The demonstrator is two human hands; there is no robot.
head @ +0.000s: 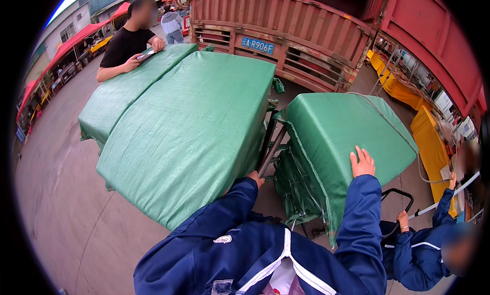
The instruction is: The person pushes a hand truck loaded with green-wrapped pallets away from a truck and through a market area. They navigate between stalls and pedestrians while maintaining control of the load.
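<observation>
My left hand [257, 178] grips the end of a rusty metal handle bar [272, 153] between two loads of green woven wrapping. Beside it on the left stands a large green-wrapped bale [187, 130], with another green bale [111, 103] against its far side. My right hand [362, 163] lies spread on the top of the green-wrapped bale at the right [329, 123]; its fingers hold nothing. A grey rope [386, 121] runs over that bale towards a co-worker's hand. The lower part of the handle bar and what carries the bales are mostly hidden.
A red truck's slatted tailgate [275, 23] rises behind the bales. One person [126, 42] leans on the left bale, holding a flat object. Close at right, a co-worker in blue [417, 253] holds a black handle [407, 197] and the rope. Stalls with yellow cloths [432, 142] stand beyond.
</observation>
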